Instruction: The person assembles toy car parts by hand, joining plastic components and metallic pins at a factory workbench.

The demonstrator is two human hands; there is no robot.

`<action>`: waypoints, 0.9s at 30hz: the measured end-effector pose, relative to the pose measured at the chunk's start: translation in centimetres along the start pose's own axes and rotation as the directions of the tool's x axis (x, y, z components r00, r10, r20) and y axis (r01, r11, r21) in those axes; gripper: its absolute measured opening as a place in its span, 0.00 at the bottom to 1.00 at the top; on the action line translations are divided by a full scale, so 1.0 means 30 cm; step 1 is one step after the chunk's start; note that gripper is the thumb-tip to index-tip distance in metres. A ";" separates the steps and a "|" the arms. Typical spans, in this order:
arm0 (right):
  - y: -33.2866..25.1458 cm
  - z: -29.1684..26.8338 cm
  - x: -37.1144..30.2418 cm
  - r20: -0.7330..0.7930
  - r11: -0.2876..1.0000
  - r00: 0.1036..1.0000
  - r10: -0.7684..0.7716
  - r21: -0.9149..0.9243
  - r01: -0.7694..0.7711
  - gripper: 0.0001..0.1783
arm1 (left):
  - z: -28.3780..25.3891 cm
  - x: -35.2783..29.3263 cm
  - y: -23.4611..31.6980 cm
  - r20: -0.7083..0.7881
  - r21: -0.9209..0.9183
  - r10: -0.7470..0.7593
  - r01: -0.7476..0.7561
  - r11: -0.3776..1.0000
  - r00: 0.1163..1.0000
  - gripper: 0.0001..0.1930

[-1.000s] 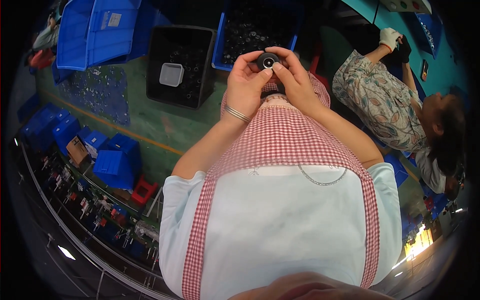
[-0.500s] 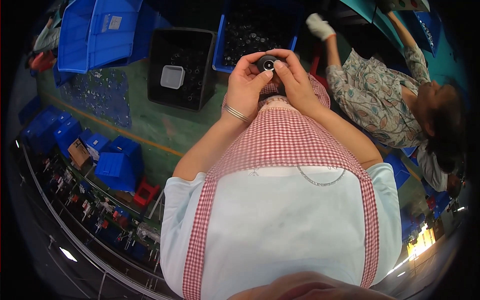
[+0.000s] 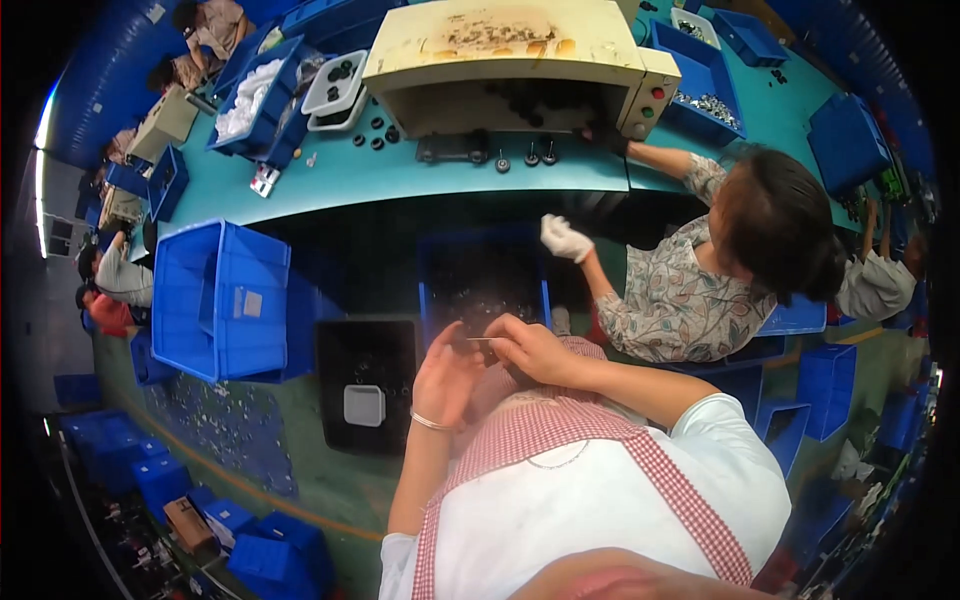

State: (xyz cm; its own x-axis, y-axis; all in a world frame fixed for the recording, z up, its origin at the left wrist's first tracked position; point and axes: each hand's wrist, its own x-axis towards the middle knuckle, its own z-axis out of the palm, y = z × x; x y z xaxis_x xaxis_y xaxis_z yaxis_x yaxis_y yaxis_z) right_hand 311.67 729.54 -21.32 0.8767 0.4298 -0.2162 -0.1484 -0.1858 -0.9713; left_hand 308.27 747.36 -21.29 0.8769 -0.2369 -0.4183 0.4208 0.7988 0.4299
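Note:
My right hand (image 3: 535,350) is closed in front of my apron, thumb and fingers pinching a thin metal pin (image 3: 482,339) that points toward my left. A dark shape under those fingers is too shadowed to name. Beside the pin's tip, my left hand (image 3: 443,380) is raised with its fingers loosely stretched, somewhat blurred. Just beyond both hands, a blue crate (image 3: 546,295) holds many small dark parts. To its left lies a black bin (image 3: 335,400) with a light grey tray (image 3: 364,405) and scattered round parts inside.
Across the far side runs a green workbench (image 3: 370,205) with a cream machine (image 3: 500,50). Several black wheels with stems (image 3: 502,162) stand before it. Stacked blue crates (image 3: 185,310) are at left. A co-worker (image 3: 690,290) sits close on the right, a gloved hand (image 3: 565,240) near mine.
My view has tilted up, bringing the bench and machine in. The black wheel held between both hands is no longer plain; my hands have parted slightly and the metal pin shows.

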 end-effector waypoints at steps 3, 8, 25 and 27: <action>-0.009 0.009 0.020 -0.079 0.906 0.964 -0.254 -0.368 0.209 0.10 | 0.102 0.022 -0.003 -0.182 0.560 0.188 -0.055 0.826 0.965 0.18; -0.120 0.039 0.016 -0.032 0.872 0.944 -0.329 -0.395 0.291 0.22 | 0.006 0.071 -0.001 -0.073 0.789 0.411 -0.200 0.581 0.909 0.13; -0.103 0.069 0.055 -0.318 0.930 0.875 -0.365 -0.086 0.357 0.24 | 0.123 0.069 0.033 0.099 0.338 0.115 -0.142 0.930 0.988 0.12; -0.075 0.067 0.049 -0.334 0.916 0.854 -0.400 -0.116 0.383 0.24 | 0.112 0.069 0.022 0.112 0.369 0.122 -0.156 0.916 0.986 0.12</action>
State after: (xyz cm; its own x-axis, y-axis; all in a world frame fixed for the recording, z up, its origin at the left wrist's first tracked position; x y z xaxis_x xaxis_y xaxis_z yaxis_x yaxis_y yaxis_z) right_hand 312.35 732.37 -19.64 0.9606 0.1456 0.2367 0.2533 -0.1085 -0.9613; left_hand 311.15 745.54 -19.18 0.9423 -0.1979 -0.2699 0.3347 0.5643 0.7547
